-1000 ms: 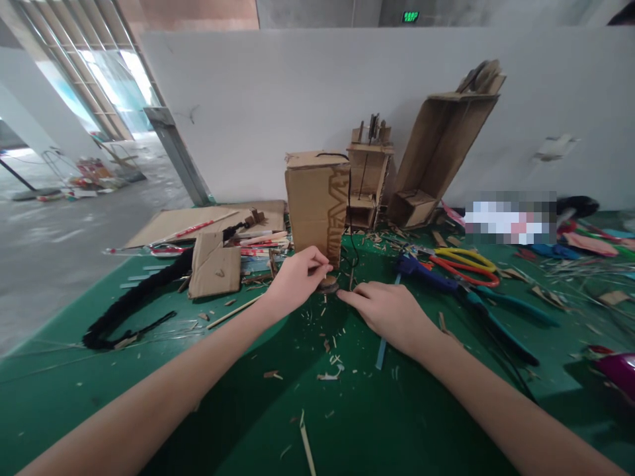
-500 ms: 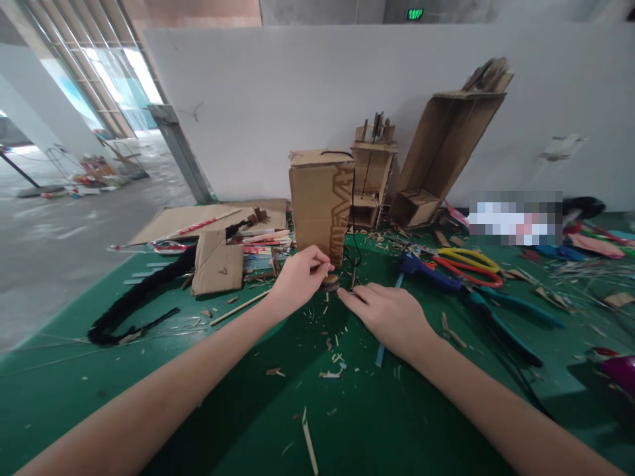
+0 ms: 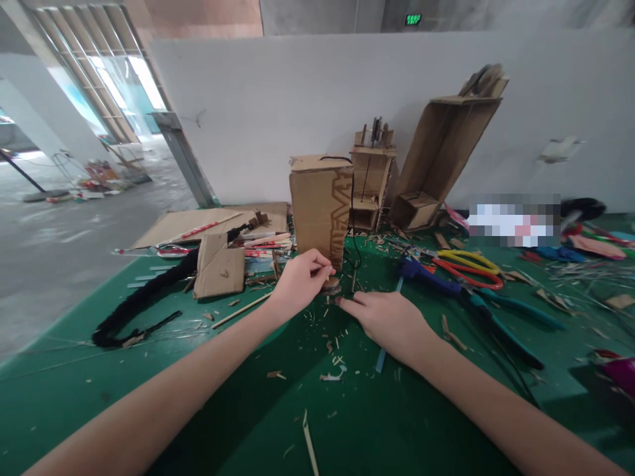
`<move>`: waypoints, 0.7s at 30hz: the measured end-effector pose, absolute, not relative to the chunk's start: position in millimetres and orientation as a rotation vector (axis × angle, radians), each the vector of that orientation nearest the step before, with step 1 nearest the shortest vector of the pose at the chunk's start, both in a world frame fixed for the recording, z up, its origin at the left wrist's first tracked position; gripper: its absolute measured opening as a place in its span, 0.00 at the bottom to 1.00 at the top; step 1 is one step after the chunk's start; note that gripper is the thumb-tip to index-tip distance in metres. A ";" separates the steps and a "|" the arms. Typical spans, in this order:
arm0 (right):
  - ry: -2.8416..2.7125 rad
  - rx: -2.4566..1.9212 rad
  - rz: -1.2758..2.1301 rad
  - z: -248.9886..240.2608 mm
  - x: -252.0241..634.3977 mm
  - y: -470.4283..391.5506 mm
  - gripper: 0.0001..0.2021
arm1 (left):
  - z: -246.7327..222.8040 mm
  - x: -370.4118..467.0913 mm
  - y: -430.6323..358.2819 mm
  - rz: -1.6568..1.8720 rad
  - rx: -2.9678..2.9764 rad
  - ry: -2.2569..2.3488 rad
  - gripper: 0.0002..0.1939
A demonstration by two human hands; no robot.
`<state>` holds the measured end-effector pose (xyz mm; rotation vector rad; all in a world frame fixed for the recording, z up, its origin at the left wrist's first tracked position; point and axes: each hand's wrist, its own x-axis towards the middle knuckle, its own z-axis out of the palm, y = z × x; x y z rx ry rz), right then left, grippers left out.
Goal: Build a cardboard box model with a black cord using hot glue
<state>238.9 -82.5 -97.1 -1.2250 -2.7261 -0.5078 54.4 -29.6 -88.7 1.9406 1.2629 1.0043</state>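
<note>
My left hand (image 3: 300,285) is closed in a pinch at the foot of a tall cardboard box (image 3: 317,211); whatever small pale thing its fingertips hold is too tiny to name. Right under those fingertips is a small round brown disc (image 3: 331,285), partly hidden by the hand. From the right, my right hand (image 3: 387,318) lies low over the table with its fingers curled together. Its leading fingertip is close to the disc's near edge, and whether it touches is unclear. A black cord (image 3: 353,211) runs down the right side of the box.
Pliers (image 3: 496,327), a blue glue gun (image 3: 429,274) and orange-handled scissors (image 3: 469,277) lie on the right. Behind stand two open cardboard structures, one tall (image 3: 446,152). A black fuzzy strip (image 3: 143,297) and a cardboard piece (image 3: 221,268) lie left. Scraps dot the green table (image 3: 238,423).
My right hand has drawn slightly down, toward me, so more of the disc shows. The left hand keeps its pinch in nearly the same place. The view has tilted up a little.
</note>
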 end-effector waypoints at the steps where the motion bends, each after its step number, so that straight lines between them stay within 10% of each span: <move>1: -2.725 -1.223 -0.516 -97.7 238.7 -82.8 0.16 | -88.4 55.0 -30.2 1.006 1.950 1.249 0.04; 21: -2.746 -1.258 -0.395 -93.2 238.4 -83.1 0.18 | -89.4 54.0 -27.9 1.004 1.932 1.255 0.03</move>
